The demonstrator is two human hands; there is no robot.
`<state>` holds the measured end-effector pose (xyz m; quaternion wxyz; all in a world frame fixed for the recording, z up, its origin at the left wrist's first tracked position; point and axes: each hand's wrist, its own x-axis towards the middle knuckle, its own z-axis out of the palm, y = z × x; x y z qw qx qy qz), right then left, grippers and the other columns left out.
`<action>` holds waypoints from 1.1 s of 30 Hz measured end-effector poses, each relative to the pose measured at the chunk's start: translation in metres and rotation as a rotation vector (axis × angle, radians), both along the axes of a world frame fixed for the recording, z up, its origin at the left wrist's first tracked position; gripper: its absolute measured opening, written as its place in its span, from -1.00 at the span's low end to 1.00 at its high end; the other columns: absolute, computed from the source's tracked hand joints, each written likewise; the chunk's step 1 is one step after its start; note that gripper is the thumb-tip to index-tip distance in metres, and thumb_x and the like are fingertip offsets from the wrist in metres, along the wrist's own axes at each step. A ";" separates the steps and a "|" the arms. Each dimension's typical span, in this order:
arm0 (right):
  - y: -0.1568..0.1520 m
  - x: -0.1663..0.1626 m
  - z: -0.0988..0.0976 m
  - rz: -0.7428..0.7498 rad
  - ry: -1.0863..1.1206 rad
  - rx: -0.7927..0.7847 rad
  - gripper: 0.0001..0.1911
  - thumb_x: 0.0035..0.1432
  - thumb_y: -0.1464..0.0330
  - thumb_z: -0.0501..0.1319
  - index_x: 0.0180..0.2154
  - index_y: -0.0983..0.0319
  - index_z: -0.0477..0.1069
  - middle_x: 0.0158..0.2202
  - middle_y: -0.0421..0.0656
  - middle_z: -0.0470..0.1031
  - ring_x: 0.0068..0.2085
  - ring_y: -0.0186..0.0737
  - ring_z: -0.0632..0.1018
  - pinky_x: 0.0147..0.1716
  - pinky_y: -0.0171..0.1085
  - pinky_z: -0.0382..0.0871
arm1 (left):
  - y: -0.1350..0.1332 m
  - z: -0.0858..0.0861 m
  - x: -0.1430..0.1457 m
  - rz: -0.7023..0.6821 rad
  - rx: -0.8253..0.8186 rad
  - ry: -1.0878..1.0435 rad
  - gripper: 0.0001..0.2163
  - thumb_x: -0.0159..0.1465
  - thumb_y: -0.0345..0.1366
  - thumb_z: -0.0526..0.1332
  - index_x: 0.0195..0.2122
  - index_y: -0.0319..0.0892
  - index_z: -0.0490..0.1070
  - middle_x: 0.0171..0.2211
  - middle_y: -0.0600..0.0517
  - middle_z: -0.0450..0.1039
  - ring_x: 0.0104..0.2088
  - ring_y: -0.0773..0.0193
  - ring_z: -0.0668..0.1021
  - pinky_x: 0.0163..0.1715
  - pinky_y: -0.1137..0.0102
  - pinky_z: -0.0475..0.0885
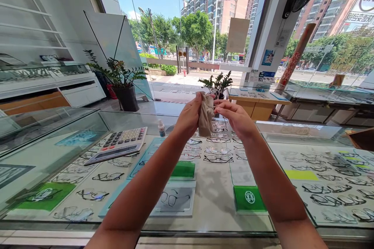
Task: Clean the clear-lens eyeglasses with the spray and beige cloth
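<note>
My left hand [190, 114] is closed around a crumpled beige cleaning cloth [206, 118], held up above the glass display counter. Beside it, my right hand [232, 113] pinches a thin part of a pair of eyeglasses [215, 106], with fingertips close to the cloth. The cloth and fingers hide most of these eyeglasses. Both arms reach forward over the counter, and rows of spectacle frames [218, 158] lie beneath the glass.
On the counter [214, 198] rest a large calculator [122, 144] and a small spray bottle [161, 128], both left of my hands. A second display case [327, 155] adjoins on the right. Potted plants [127, 95] stand beyond, before the glass doors.
</note>
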<state>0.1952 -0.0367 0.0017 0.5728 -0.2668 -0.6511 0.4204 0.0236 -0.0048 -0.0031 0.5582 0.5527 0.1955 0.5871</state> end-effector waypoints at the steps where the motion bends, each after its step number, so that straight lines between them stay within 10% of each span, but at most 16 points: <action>1: 0.000 -0.001 -0.001 0.007 -0.012 -0.002 -0.85 0.17 0.17 0.46 -0.39 0.07 0.68 0.07 -0.18 0.59 0.23 -0.07 0.48 0.34 0.01 0.21 | 0.000 0.000 0.000 0.006 0.017 0.014 -0.40 0.26 0.34 0.30 -0.10 -0.15 0.61 -0.41 -0.05 0.62 -0.35 0.18 0.67 -0.39 0.34 0.54; 24: 0.006 -0.005 -0.002 0.097 0.136 -0.262 -0.80 -0.05 0.20 0.53 -0.43 0.16 0.65 -0.32 -0.20 0.58 -0.19 -0.23 0.50 0.03 -0.17 0.33 | 0.003 0.002 -0.010 -0.133 -0.132 -0.048 -0.58 -0.02 -0.24 0.66 -0.18 -0.21 0.61 -0.33 0.02 0.66 -0.42 0.34 0.62 -0.37 0.44 0.57; 33: 0.007 -0.008 -0.003 0.160 0.139 -0.331 -0.80 -0.11 0.24 0.55 -0.39 0.17 0.68 -0.30 -0.18 0.60 -0.19 -0.21 0.51 0.10 -0.11 0.33 | -0.001 -0.001 -0.005 -0.046 0.007 0.048 -0.63 0.01 -0.15 0.63 -0.24 -0.22 0.64 -0.33 0.00 0.66 -0.44 0.37 0.59 -0.42 0.45 0.55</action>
